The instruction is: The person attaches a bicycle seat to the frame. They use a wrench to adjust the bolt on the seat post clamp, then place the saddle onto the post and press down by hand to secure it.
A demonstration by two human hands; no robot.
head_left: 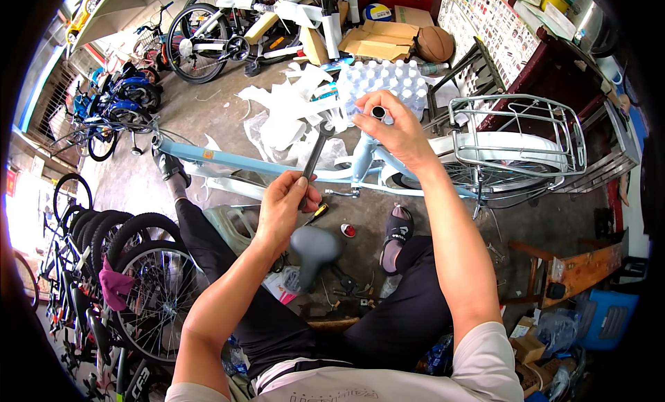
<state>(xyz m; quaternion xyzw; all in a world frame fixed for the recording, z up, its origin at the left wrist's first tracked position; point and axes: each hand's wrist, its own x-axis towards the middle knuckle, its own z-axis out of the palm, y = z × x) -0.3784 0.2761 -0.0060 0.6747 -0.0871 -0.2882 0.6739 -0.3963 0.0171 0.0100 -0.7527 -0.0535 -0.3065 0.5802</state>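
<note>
Grey floor [201,119]; pale-blue bicycle frame [256,164]; silvery wrench [318,151] in left hand [282,205].

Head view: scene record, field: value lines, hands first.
left hand: grips a metal wrench
right hand: thumb and fingers around the top of the seat tube
bicycle frame: light blue
rear fender: white
saddle: grey, off the frame
floor: yellow-handled screwdriver, pack of bottles
</note>
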